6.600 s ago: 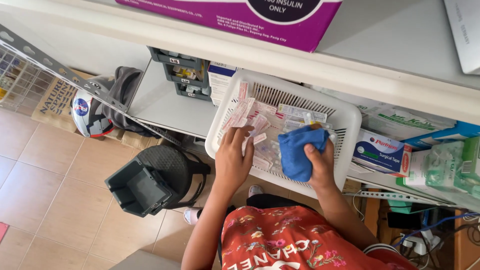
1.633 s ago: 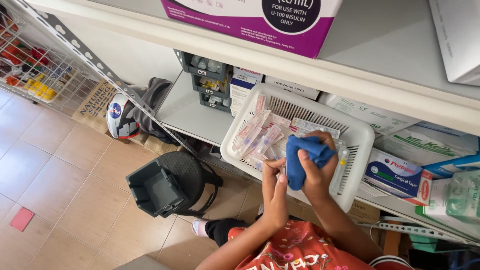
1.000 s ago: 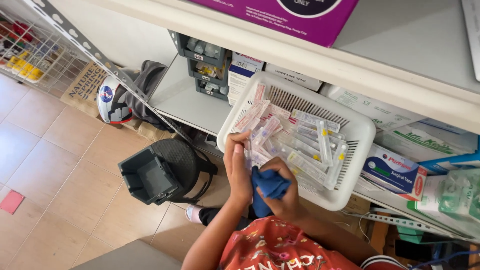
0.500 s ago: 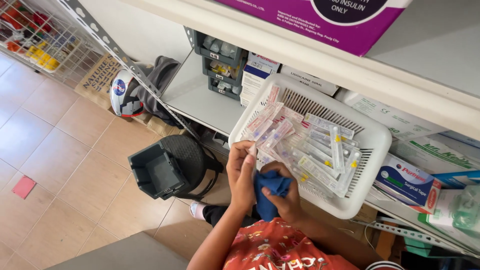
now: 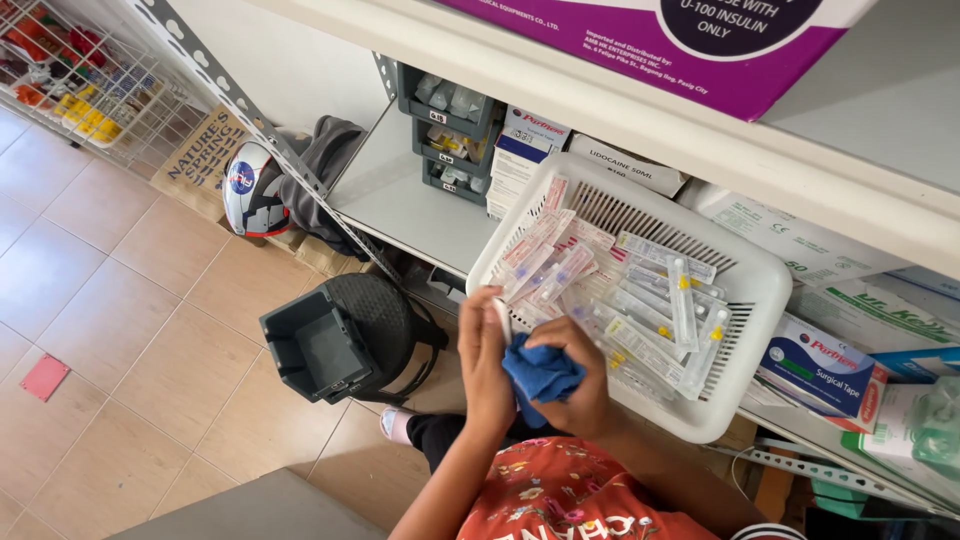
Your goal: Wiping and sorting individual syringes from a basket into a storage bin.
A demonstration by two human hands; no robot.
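Both hands — left hand (image 5: 485, 355), right hand (image 5: 575, 375) — clamp blue cloth (image 5: 538, 372) at white basket (image 5: 745, 290) rim.

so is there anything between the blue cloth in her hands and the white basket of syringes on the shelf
Nothing visible. The right hand grips the blue cloth, the left hand touches it, and both sit at the near rim of the white basket, with only open air between cloth and packaged syringes.
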